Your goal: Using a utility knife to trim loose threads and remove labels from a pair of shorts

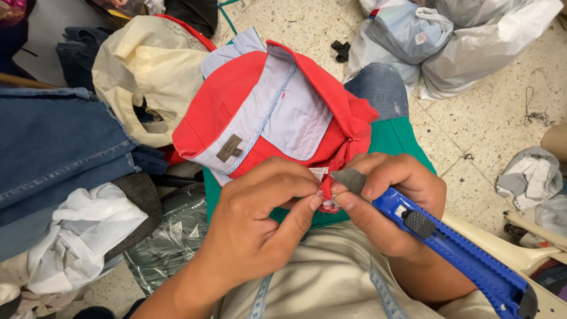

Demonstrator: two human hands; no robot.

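Both hands pinching red garment, right hand gripping blue cutter

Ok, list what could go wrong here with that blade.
1. The blade sits right by the left hand's fingertips pinching the red shorts; a slip could cut them.
2. It may nick the fabric instead of the thread.
3. The right hand works over the lap, so a slip could reach it.

Denim pile left; white plastic bags upper right.
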